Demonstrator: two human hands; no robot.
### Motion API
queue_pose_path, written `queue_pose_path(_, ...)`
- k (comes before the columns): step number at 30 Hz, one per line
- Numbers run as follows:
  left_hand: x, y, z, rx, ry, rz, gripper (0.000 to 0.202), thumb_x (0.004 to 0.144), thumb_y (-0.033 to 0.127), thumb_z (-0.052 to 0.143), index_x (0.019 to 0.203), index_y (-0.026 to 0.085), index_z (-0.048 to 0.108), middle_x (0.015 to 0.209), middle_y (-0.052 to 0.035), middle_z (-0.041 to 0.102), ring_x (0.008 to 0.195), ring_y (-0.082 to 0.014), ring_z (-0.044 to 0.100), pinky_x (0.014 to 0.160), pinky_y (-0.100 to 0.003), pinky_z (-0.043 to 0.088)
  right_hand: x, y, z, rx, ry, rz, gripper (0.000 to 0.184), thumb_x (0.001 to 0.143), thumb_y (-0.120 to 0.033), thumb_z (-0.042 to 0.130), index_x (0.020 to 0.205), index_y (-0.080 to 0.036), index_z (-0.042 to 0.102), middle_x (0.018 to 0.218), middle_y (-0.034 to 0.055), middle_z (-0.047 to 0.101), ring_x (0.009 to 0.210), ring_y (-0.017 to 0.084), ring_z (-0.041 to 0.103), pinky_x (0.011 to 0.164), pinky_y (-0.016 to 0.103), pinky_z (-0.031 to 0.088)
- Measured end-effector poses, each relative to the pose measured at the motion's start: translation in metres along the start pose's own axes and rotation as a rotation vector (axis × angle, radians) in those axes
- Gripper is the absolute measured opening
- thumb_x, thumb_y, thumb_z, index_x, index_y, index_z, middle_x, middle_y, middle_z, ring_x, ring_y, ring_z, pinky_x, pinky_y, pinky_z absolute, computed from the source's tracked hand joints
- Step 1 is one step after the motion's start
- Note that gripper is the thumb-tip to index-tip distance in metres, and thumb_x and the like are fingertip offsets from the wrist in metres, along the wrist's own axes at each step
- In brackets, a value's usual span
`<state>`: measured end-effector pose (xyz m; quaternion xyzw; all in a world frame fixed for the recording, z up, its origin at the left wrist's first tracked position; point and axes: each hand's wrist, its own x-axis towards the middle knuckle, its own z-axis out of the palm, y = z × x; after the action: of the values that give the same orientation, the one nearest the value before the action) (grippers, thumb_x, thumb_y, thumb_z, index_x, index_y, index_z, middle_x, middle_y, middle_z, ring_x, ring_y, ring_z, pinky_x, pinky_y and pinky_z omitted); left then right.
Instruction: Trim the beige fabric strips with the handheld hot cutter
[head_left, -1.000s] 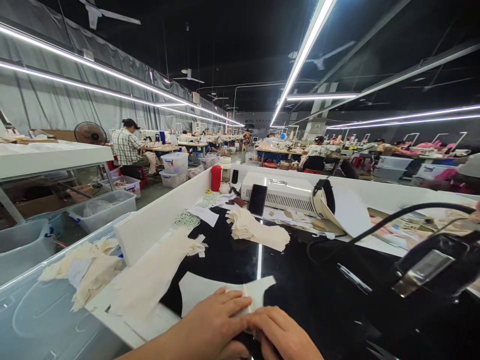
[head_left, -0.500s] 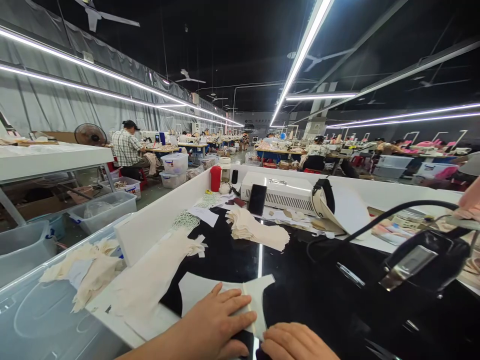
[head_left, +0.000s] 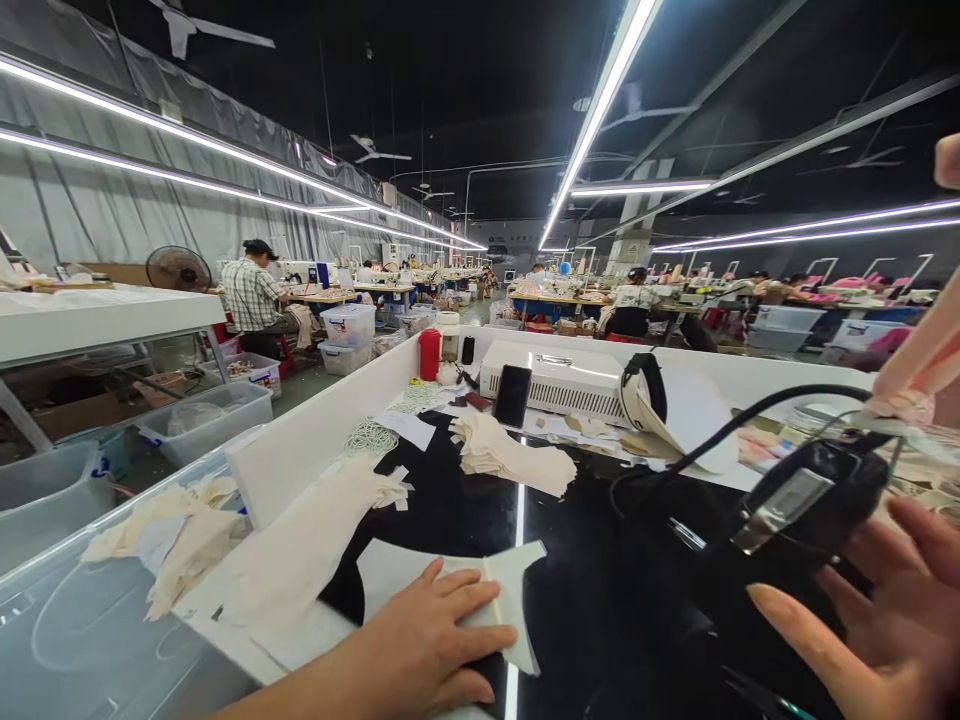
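Note:
My left hand (head_left: 442, 635) lies flat with fingers spread on a pale cut fabric piece (head_left: 382, 580) that has curved edges and a narrow strip across it. The fabric rests on the glossy black tabletop (head_left: 607, 600). At the lower right my right hand (head_left: 892, 640) is open, palm turned up and thumb apart, with nothing visible in it. It is beside a black iron-like tool (head_left: 847, 490) with a metal plate and thick cable; whether they touch I cannot tell. Below, near my right thumb, part of a dark tool with a teal end (head_left: 791, 708) shows.
Stacked cream fabric pieces (head_left: 517, 455) lie farther back, and more cream cloth (head_left: 300, 560) is at left. Behind are a phone (head_left: 513, 396), a white vented box (head_left: 559, 378) and a red container (head_left: 429, 355). A low white wall (head_left: 322, 430) edges the table. Co-workers sit beyond.
My right hand has left the fabric's near edge and moved right to the black tool. My left hand stays on the fabric. The black tool appears slightly farther left and higher.

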<state>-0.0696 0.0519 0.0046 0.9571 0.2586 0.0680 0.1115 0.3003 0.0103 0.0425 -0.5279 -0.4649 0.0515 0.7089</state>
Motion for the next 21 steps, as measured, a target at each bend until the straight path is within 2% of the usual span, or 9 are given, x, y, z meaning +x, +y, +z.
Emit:
queue_pose_path(3,0.0,0.0,-0.002,0.004,-0.005,0.004,0.05,0.108,0.053,0.058,0.154,0.033,0.056,0.163,-0.0157,0.049,0.149,-0.0412,0.049,0.119,-0.069,0.039,0.002,-0.011,0.02,0.001,-0.04,0.169,0.084,0.062,-0.05,0.094,0.138,-0.043,0.059,0.131,0.0098,0.073,0.119,0.041,0.072,0.1,0.058,0.059)
queue_pose_path(5,0.0,0.0,-0.004,0.001,-0.011,0.003,0.051,0.108,0.054,0.058,0.154,0.033,0.055,0.163,-0.0155,0.048,0.149,-0.0416,0.048,0.119,-0.069,0.039,-0.001,-0.019,0.029,0.041,-0.056,0.231,0.068,0.07,-0.058,0.086,0.131,-0.039,0.063,0.122,0.0063,0.076,0.101,0.035,0.077,0.096,0.054,0.062)
queue_pose_path(8,-0.001,0.0,-0.005,-0.002,-0.018,0.001,0.051,0.108,0.055,0.057,0.154,0.034,0.055,0.164,-0.0148,0.048,0.15,-0.0414,0.048,0.12,-0.069,0.038,-0.003,-0.027,0.036,0.045,-0.082,0.232,0.061,0.07,-0.064,0.083,0.12,-0.034,0.066,0.11,0.0019,0.078,0.081,0.027,0.077,0.086,0.046,0.066)
queue_pose_path(11,-0.001,-0.001,-0.004,0.011,-0.007,0.007,0.051,0.107,0.057,0.057,0.154,0.036,0.055,0.164,-0.0138,0.048,0.15,-0.0402,0.049,0.121,-0.067,0.038,-0.003,-0.032,0.041,0.003,-0.098,0.225,0.058,0.066,-0.065,0.085,0.11,-0.032,0.066,0.108,0.0008,0.078,0.076,0.025,0.077,0.075,0.038,0.067)
queue_pose_path(15,-0.001,-0.004,0.002,0.031,0.045,0.03,0.051,0.106,0.057,0.061,0.153,0.037,0.056,0.163,-0.0125,0.049,0.149,-0.0382,0.049,0.123,-0.062,0.038,-0.009,-0.039,0.05,0.022,-0.119,0.17,0.051,0.069,-0.059,0.088,0.106,-0.032,0.066,0.103,0.0029,0.078,0.069,0.024,0.077,0.065,0.036,0.067)
queue_pose_path(18,0.001,-0.003,0.004,0.057,0.043,0.032,0.052,0.105,0.056,0.062,0.153,0.036,0.056,0.163,-0.0142,0.049,0.149,-0.0394,0.049,0.121,-0.063,0.039,-0.021,-0.045,0.06,0.172,-0.151,0.098,0.037,0.078,-0.044,0.089,0.1,-0.032,0.062,0.092,0.003,0.075,0.058,0.021,0.071,0.058,0.036,0.063)
queue_pose_path(21,0.006,0.002,0.002,0.07,0.039,0.042,0.051,0.105,0.052,0.064,0.152,0.034,0.057,0.163,-0.0166,0.049,0.15,-0.0409,0.047,0.12,-0.065,0.039,-0.039,-0.051,0.072,0.351,-0.192,0.066,0.032,0.086,-0.037,0.084,0.104,-0.032,0.058,0.082,-0.0016,0.069,0.056,0.019,0.067,0.057,0.037,0.061)
